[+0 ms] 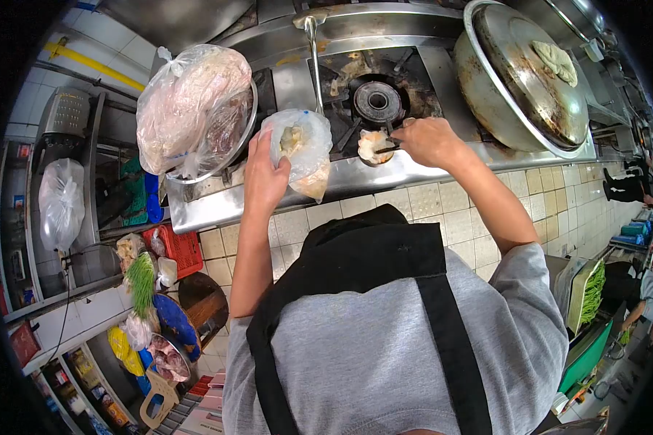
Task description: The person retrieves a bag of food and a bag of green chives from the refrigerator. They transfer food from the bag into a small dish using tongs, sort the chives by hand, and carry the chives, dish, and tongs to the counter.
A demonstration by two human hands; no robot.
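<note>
Plastic bag (313,163): mouth open, pale contents inside, by the front edge of the stove (218,206), left of its middle.
Left hand (264,177): grip closed on the bag's side.
Right hand (429,141): grip closed round a dark utensil (389,149).
Small vessel (370,143): near the front edge, pale food at the utensil's tip.
Work in hand: apparently scooping; next move likely calls for a steady bag mouth and level utensil.
</note>
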